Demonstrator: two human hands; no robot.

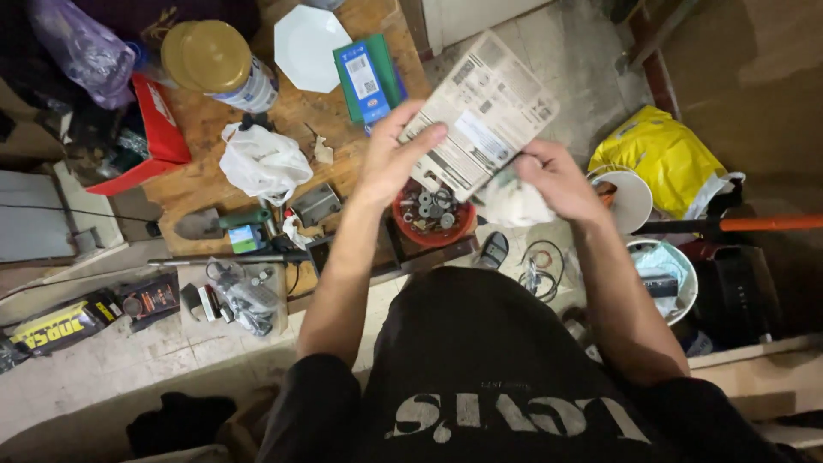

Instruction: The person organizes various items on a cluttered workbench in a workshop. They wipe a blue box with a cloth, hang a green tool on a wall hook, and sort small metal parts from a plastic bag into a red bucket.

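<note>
Cluttered wooden board lies far left; left hand grasps a card above a red bowl, right hand clenches a white rag.

a plywood worktop lies left of the fingers, cluttered and warmly lit. below them runs a pale, cracked, grimy floor. right of the fingers, a dim brown wall and a dark wooden beam.

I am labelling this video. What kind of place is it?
Probably a cluttered home workshop or storeroom: a red bowl of washers, a trowel on a plywood board, buckets on bare concrete.
</note>
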